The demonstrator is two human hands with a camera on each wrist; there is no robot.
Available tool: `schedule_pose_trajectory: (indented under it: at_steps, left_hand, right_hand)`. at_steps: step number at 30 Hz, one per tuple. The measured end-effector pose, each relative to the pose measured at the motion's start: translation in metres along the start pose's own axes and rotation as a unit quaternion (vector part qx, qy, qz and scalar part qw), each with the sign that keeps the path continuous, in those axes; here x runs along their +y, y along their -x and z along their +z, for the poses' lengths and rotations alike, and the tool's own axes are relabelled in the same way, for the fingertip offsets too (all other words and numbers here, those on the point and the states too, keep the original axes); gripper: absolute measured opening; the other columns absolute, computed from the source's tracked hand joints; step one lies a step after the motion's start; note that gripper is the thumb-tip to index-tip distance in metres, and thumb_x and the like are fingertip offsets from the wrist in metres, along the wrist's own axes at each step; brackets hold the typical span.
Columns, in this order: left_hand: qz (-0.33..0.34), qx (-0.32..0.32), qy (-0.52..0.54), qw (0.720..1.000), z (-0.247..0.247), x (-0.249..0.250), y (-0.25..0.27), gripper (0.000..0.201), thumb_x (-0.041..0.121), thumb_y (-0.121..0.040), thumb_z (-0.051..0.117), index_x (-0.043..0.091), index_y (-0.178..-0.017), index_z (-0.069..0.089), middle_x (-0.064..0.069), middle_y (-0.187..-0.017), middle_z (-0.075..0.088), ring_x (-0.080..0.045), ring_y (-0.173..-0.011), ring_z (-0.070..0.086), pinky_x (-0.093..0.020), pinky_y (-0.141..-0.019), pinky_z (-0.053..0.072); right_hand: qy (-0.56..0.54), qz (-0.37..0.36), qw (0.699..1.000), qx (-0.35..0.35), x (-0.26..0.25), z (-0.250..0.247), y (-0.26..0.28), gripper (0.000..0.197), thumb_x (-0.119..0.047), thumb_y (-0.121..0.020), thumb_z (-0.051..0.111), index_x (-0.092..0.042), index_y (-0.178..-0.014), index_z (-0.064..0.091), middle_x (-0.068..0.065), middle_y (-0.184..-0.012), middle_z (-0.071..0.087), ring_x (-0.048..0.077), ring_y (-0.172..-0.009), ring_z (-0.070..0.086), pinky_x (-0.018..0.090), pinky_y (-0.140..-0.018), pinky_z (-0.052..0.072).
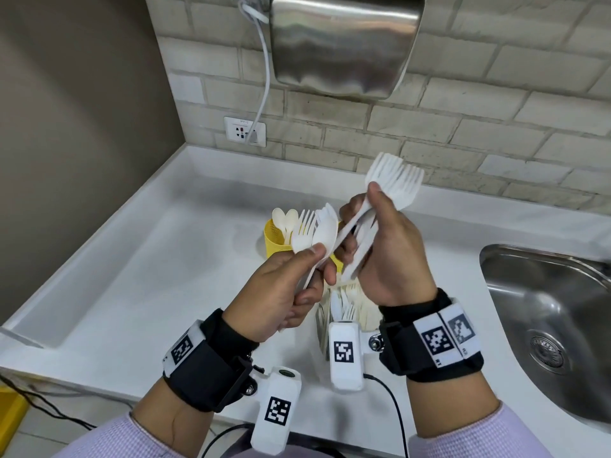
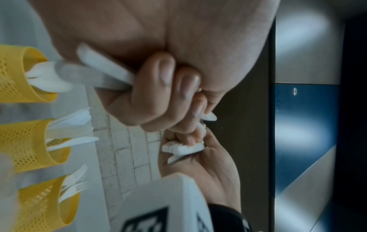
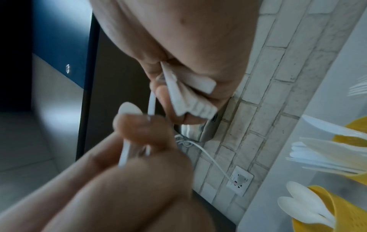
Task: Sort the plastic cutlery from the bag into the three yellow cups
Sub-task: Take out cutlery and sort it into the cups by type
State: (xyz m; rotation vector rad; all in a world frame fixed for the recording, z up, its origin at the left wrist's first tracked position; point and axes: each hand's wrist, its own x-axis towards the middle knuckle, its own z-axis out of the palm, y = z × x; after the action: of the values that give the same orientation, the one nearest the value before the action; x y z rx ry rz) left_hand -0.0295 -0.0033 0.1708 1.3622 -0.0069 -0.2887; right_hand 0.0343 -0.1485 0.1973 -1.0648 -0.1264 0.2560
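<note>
My left hand point(image 1: 310, 259) grips a few white spoons and a fork point(image 1: 322, 233) by their handles, heads pointing up. Beside it, my right hand point(image 1: 373, 209) holds a bundle of white forks point(image 1: 395, 181), tines up and to the right. Both hands hover above the clear bag of cutlery point(image 1: 348, 307) on the counter. Behind the left hand stands a yellow mesh cup point(image 1: 274, 241) with spoons in it. The left wrist view shows all three cups: one with spoons point(image 2: 17, 73), one with knives point(image 2: 23, 144), one with forks point(image 2: 43, 204).
The white counter point(image 1: 148, 259) runs left to a beige wall. A steel sink point(image 1: 545, 309) lies at the right. On the brick wall hang a metal hand dryer point(image 1: 344, 44) and a socket point(image 1: 244, 131) with a white cable.
</note>
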Motion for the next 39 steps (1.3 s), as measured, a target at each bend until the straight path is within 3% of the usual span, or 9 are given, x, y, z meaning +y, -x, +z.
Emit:
schedule_pose_trajectory:
  at_steps: [5, 9, 14, 17, 22, 26, 31, 35, 39]
  left_hand:
    - [-0.011, -0.008, 0.003, 1.0, -0.002, -0.002, 0.0, 0.047, 0.048, -0.101, 0.049, 0.018, -0.066, 0.058, 0.003, -0.051, 0.027, -0.011, -0.04, 0.013, -0.014, -0.04, 0.015]
    - [-0.014, -0.018, 0.027, 0.999, -0.004, 0.001, -0.002, 0.042, 0.05, -0.09, 0.049, 0.018, -0.062, 0.05, 0.003, -0.051, 0.023, -0.011, -0.041, 0.011, -0.014, -0.041, 0.014]
    - [-0.023, -0.076, 0.056, 0.995, -0.002, 0.005, -0.007, 0.041, 0.047, -0.092, 0.047, 0.017, -0.063, 0.047, 0.002, -0.052, 0.02, -0.009, -0.039, 0.01, -0.011, -0.039, 0.016]
    - [-0.04, -0.124, 0.085, 0.988, -0.002, 0.006, -0.008, 0.039, 0.044, -0.092, 0.046, 0.016, -0.064, 0.048, 0.003, -0.049, 0.022, -0.009, -0.037, 0.01, -0.01, -0.038, 0.016]
    - [-0.056, -0.181, 0.088, 0.978, -0.004, 0.007, -0.005, 0.036, 0.047, -0.086, 0.055, 0.017, -0.066, 0.049, 0.004, -0.048, 0.025, -0.011, -0.038, 0.008, -0.01, -0.038, 0.015]
    - [-0.067, -0.189, 0.108, 0.974, -0.006, 0.008, -0.005, 0.032, 0.036, -0.095, 0.044, 0.017, -0.069, 0.048, 0.003, -0.047, 0.024, -0.01, -0.037, 0.007, -0.01, -0.038, 0.015]
    - [-0.073, -0.166, 0.066, 0.981, -0.009, 0.01, -0.001, 0.027, 0.02, -0.095, 0.032, 0.018, -0.07, 0.044, 0.001, -0.05, 0.021, -0.01, -0.038, 0.008, -0.011, -0.039, 0.013]
    - [-0.075, -0.136, 0.047, 0.987, -0.011, 0.01, -0.002, 0.028, 0.021, -0.097, 0.033, 0.018, -0.072, 0.045, 0.001, -0.052, 0.021, -0.01, -0.039, 0.008, -0.011, -0.039, 0.015]
    - [-0.07, -0.113, 0.043, 0.99, -0.013, 0.009, -0.003, 0.024, 0.029, -0.094, 0.043, 0.019, -0.073, 0.048, 0.001, -0.053, 0.024, -0.009, -0.039, 0.01, -0.013, -0.039, 0.013]
  right_hand:
    - [-0.105, -0.045, 0.99, 0.081, -0.017, -0.014, -0.016, 0.035, -0.032, -0.106, 0.047, -0.016, -0.075, 0.048, 0.005, -0.07, 0.051, 0.023, -0.059, 0.053, 0.03, -0.061, 0.046]
    - [-0.034, -0.059, 0.995, 0.077, -0.014, -0.013, -0.022, 0.03, -0.028, -0.106, 0.046, -0.016, -0.078, 0.049, 0.003, -0.061, 0.031, 0.017, -0.045, 0.028, 0.029, -0.053, 0.034]
    - [0.145, -0.01, 0.988, -0.058, -0.001, 0.0, -0.012, 0.024, -0.026, -0.105, 0.055, -0.004, -0.098, 0.062, -0.001, -0.051, 0.029, 0.009, -0.036, 0.022, 0.017, -0.04, 0.021]
    - [0.124, 0.037, 0.983, -0.131, 0.0, -0.001, -0.01, 0.038, -0.029, -0.102, 0.055, 0.007, -0.111, 0.063, -0.005, -0.045, 0.032, 0.004, -0.032, 0.023, 0.013, -0.036, 0.022]
    - [0.067, 0.055, 0.972, -0.216, 0.001, -0.017, -0.018, 0.047, -0.048, -0.078, 0.082, -0.006, -0.096, 0.071, -0.008, -0.043, 0.033, 0.003, -0.032, 0.025, 0.012, -0.037, 0.028]
    - [0.048, 0.075, 0.958, -0.271, 0.002, -0.02, -0.02, 0.049, -0.06, -0.069, 0.084, -0.016, -0.091, 0.078, -0.009, -0.045, 0.036, 0.001, -0.032, 0.028, 0.013, -0.038, 0.03]
    - [0.079, 0.066, 0.968, -0.23, -0.001, -0.019, -0.023, 0.043, -0.042, -0.073, 0.088, -0.009, -0.083, 0.063, -0.005, -0.045, 0.034, 0.006, -0.032, 0.026, 0.014, -0.038, 0.029]
    - [0.164, -0.061, 0.976, -0.126, -0.001, -0.008, -0.024, 0.018, -0.017, -0.087, 0.071, -0.003, -0.078, 0.064, 0.012, -0.054, 0.043, 0.016, -0.034, 0.028, 0.019, -0.041, 0.029]
    - [0.129, -0.147, 0.98, -0.027, 0.001, 0.0, -0.028, 0.016, -0.014, -0.093, 0.063, -0.007, -0.078, 0.062, 0.005, -0.047, 0.036, 0.016, -0.035, 0.027, 0.02, -0.043, 0.03]
